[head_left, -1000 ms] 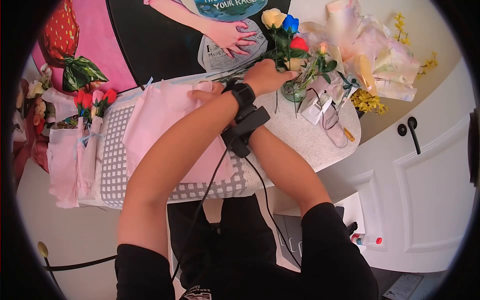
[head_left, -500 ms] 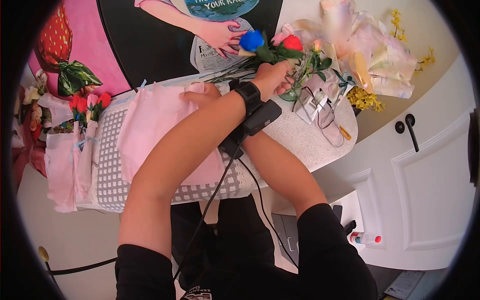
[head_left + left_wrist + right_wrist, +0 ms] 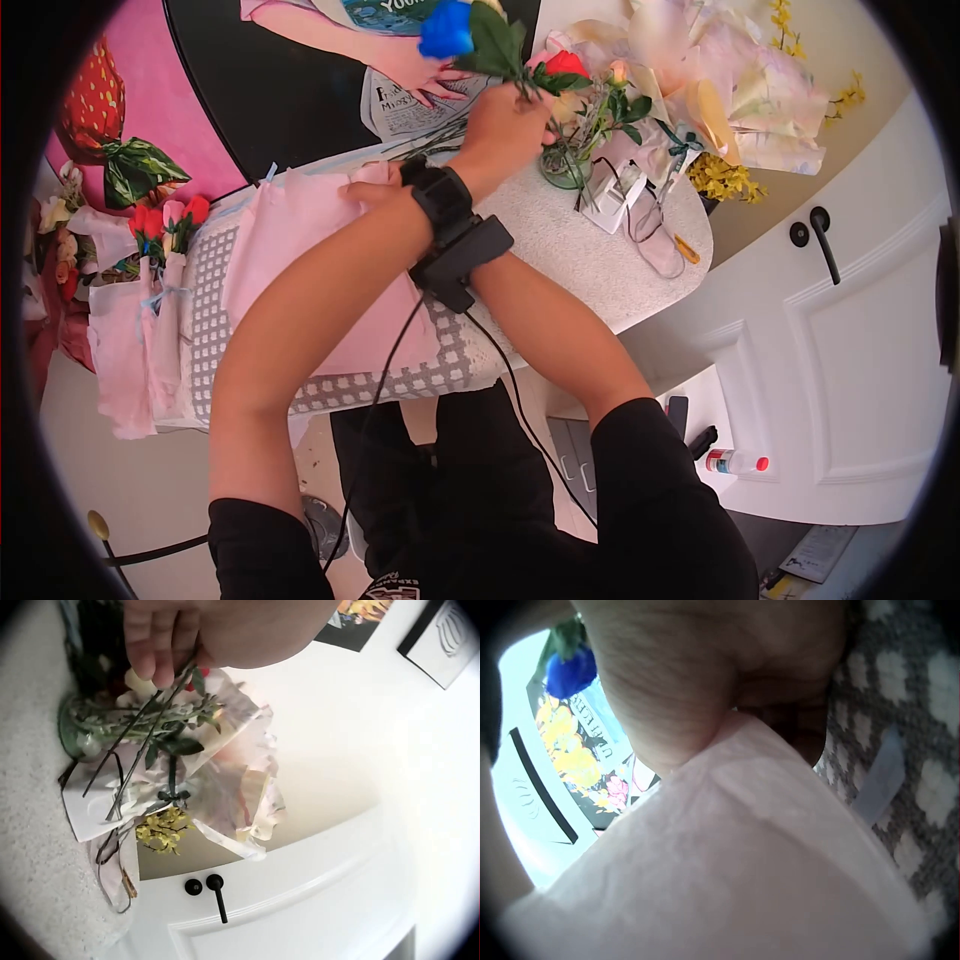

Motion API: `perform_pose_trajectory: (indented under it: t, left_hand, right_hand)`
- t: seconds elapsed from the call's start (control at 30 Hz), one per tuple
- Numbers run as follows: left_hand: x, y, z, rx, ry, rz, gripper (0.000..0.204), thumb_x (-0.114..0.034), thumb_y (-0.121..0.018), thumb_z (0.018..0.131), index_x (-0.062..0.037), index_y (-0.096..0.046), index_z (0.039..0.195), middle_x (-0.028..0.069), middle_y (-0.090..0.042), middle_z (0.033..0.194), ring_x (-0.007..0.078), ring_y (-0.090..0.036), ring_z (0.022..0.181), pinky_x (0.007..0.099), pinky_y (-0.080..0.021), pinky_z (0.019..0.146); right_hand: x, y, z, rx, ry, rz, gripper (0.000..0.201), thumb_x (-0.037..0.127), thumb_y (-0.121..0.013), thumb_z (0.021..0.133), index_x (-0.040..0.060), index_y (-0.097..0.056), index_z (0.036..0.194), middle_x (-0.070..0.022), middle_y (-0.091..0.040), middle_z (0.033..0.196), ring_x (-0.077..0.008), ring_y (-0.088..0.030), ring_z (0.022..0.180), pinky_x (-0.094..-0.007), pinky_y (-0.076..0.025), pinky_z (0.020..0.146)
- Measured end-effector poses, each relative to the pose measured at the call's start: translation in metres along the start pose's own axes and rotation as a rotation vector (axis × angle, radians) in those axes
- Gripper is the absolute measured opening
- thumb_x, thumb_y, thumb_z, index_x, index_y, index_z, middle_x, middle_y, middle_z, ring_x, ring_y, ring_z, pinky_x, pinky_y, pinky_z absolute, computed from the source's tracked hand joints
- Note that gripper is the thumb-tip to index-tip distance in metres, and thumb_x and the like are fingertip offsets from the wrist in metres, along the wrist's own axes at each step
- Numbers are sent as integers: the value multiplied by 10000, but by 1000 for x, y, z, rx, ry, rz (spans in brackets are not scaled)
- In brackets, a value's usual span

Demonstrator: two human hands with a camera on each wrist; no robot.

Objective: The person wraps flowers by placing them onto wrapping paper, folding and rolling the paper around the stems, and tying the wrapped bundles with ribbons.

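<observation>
My arms are crossed over the table. My left hand (image 3: 505, 132) grips thin dark stems (image 3: 142, 750) of artificial roses, with a blue rose (image 3: 446, 30) and green leaves (image 3: 494, 45) leaning left above the hand. Just right of it stands a glass vase (image 3: 565, 172) holding more stems, a red rose (image 3: 567, 64) among them. My right hand (image 3: 372, 190), partly behind the left forearm, pinches the top edge of a pink wrapping paper sheet (image 3: 285, 240). In the right wrist view that paper (image 3: 705, 862) fills the foreground beneath the hand (image 3: 705, 682).
Finished pink-wrapped roses (image 3: 165, 230) sit at the table's left end. Right of the vase are a white box (image 3: 610, 200), cables and an orange cutter (image 3: 686, 249). A large wrapped bouquet (image 3: 740, 90) stands behind. A painting (image 3: 330, 90) leans along the back; a white door (image 3: 850, 330) is at right.
My left hand has lifted the roses away from the vase and moved left, and the blue rose now tilts left. My right hand stays on the pink paper. The head view has shifted slightly.
</observation>
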State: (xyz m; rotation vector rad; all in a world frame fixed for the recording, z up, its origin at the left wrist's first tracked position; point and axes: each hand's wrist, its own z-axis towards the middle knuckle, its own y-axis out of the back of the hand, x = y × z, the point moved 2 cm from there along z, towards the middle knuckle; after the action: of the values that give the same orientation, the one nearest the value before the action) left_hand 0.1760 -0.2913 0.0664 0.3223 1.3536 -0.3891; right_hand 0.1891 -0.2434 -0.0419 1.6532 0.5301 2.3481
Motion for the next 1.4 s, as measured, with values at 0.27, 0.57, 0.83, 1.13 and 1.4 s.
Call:
perform_pose_trajectory:
  t: [0.27, 0.57, 0.83, 1.13, 1.4]
  left_hand:
    - [-66, 18, 24, -83, -901, 1087, 214, -187, -643, 812, 18, -659, 868, 189, -656, 770, 355, -667, 731, 439, -522, 670]
    - [-9, -3, 31, 166, -416, 1100, 208, -249, -694, 788, -40, -694, 784, 164, -676, 720, 336, -678, 765, 424, -527, 695]
    - [-9, 8, 51, 205, -520, 882, 248, -226, -622, 893, -8, -663, 784, 92, -707, 723, 229, -649, 614, 367, -480, 597]
    - [-6, 6, 42, 250, -297, 779, 326, -279, -571, 949, -16, -702, 810, 63, -715, 712, 158, -647, 557, 329, -501, 574]
    - [-15, 4, 29, 169, -308, 791, 329, -357, -653, 849, -41, -729, 798, 133, -696, 720, 268, -672, 650, 385, -523, 658]
  right_hand:
    - [-27, -4, 4, 102, 83, 332, 478, 284, -690, 867, 21, -543, 1237, -74, -612, 1140, -177, -588, 990, -325, -481, 844]
    - [-52, -6, 2, 108, 162, 163, 446, 290, -611, 934, 45, -533, 1299, -88, -572, 1262, -188, -543, 1112, -339, -433, 955]
    - [-46, -3, -2, 301, -108, 139, 516, 388, -578, 944, 85, -517, 1357, -112, -531, 1384, -227, -486, 1272, -348, -360, 1082]
    - [-63, -13, 1, 186, 124, 90, 411, 270, -555, 965, 61, -531, 1319, -56, -554, 1299, -176, -527, 1141, -338, -410, 972]
    - [-13, 4, -17, 270, 159, 285, 465, 224, -600, 937, 59, -499, 1360, -71, -546, 1332, -175, -508, 1207, -321, -385, 1038]
